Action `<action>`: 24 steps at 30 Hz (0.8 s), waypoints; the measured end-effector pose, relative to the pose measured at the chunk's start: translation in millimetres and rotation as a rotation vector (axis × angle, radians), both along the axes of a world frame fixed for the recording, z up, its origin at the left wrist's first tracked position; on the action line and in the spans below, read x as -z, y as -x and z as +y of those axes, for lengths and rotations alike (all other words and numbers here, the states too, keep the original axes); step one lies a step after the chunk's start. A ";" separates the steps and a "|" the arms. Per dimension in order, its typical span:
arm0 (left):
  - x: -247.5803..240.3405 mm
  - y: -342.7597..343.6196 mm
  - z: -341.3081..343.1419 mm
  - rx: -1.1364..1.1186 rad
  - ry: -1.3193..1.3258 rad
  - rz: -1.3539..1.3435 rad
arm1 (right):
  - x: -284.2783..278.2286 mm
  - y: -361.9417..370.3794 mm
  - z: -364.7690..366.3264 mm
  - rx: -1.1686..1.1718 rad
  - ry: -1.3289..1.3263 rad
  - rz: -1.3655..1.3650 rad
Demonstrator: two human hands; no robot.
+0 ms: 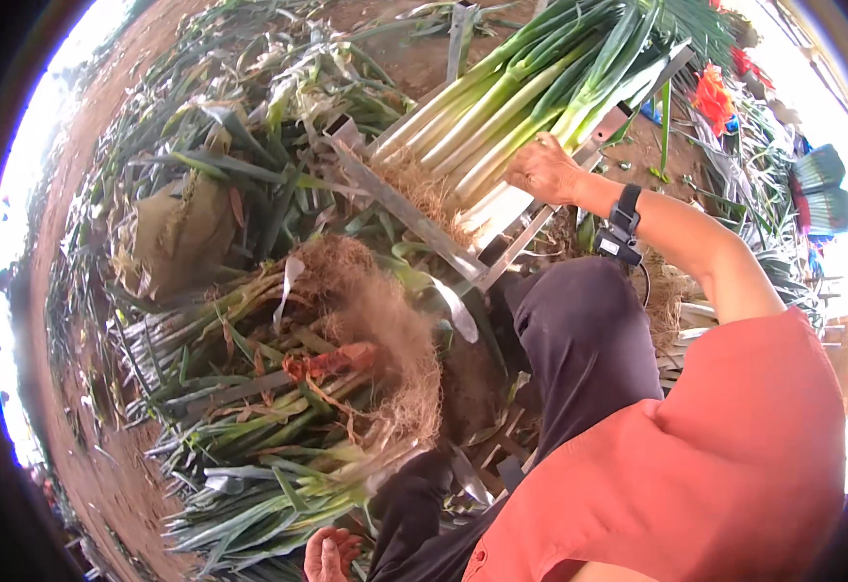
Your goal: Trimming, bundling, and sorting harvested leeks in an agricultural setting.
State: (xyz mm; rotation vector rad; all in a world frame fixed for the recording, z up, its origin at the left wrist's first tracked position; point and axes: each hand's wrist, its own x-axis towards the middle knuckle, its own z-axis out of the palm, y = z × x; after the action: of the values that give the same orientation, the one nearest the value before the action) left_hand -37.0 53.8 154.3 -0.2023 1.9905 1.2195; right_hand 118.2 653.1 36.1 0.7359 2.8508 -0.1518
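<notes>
Head view, looking down: my right hand (543,172) is at the upper middle, resting at the near edge of a row of cleaned leeks (487,116). Its fingers curl down against the white stalks, but their tips are hidden, so I cannot tell whether they close around one. The leeks lie side by side across a metal rack (409,210), their stringy roots toward me and their green leaves pointing to the upper right. A black band (626,206) with a small device circles my right wrist. My left hand (331,557) is low at the bottom edge, fingers loosely bent, partly cut off by the frame; I cannot tell whether it holds anything. Just above it lies a pile of untrimmed leeks (259,504), leaves to the left and a brown mass of roots (414,393) to the right, with a crumpled orange-red strip (332,362) on top. Beyond the pile, at upper left, a dull beige sack (183,238) sits among loose leaves. My dark trousers (589,330) and coral shirt (676,475) fill the lower right.
</notes>
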 end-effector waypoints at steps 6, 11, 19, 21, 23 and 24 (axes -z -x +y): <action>1.1 4.5 -12.1 -0.122 -0.121 0.104 | 48.1 1.8 14.1 -0.260 -0.344 0.166; -7.9 7.2 -3.7 0.028 -0.179 0.093 | 38.1 -14.0 31.5 -0.229 -0.181 -0.072; -36.3 -36.1 -59.8 -0.293 -0.352 0.208 | -187.5 134.2 -57.2 -0.009 0.436 0.098; -46.4 -42.4 -58.9 -0.346 -0.505 0.296 | -228.9 155.0 -118.8 -0.069 0.655 0.127; -60.1 -49.7 -66.9 -0.359 -0.560 0.367 | -249.3 175.1 -238.6 -0.108 0.641 0.091; -58.7 -50.6 -73.3 -0.397 -0.588 0.372 | -243.8 187.1 -272.0 -0.188 0.684 0.032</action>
State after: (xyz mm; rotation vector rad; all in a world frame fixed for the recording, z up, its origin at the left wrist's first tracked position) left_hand 13.6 -19.4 213.0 -0.0761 1.8386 2.1734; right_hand -68.9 381.1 279.9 0.3169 2.5944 -1.0421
